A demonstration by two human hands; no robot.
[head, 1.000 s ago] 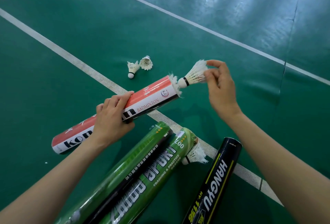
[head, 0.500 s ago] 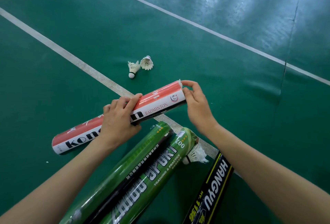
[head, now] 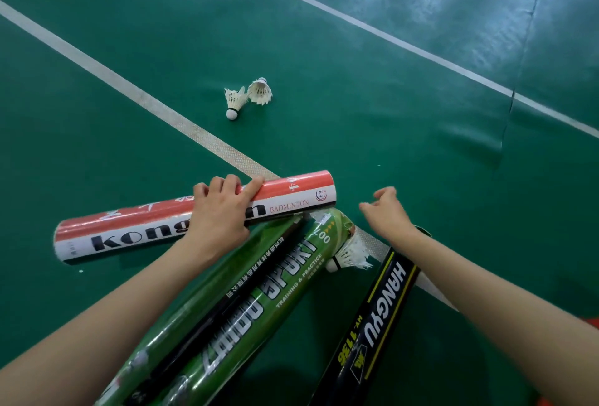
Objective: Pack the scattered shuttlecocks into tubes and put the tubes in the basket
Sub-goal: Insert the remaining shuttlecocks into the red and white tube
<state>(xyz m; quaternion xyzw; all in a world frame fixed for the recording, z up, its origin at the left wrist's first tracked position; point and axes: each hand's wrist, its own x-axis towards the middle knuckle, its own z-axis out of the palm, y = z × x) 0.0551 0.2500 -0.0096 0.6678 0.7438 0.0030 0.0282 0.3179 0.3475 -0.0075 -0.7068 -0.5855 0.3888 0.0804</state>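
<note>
Head camera: A person crouching over a green court floor (head: 389, 114) is gripping a red-and-white tube (head: 291, 198) with the left hand (head: 220, 211). The fingers are curling over the tube's far side and the thumb is pressing along its top near the middle. The tube is lying nearly level across the view. Its left end is sitting low over the floor and its right end is meeting the far ends of two green tubes (head: 282, 276), which are lying side by side and running toward the camera.

The right hand (head: 387, 214) is hovering just beyond the red-and-white tube's right end. Its fingers are loosely curled and slightly apart, and it is holding nothing.

One shuttlecock (head: 348, 256) is lying at the mouth of the right-hand green tube, between it and a black tube (head: 372, 334) lettered in white and yellow. Its cork is pointing toward the camera, and whether it is sitting partly inside the tube cannot be told.

Two more shuttlecocks (head: 235, 102) are lying loose on the floor well beyond the tubes. They are touching each other just past a white court line (head: 129, 88), which is running diagonally under the tubes. A second white line (head: 389, 38) is crossing farther off.
</note>
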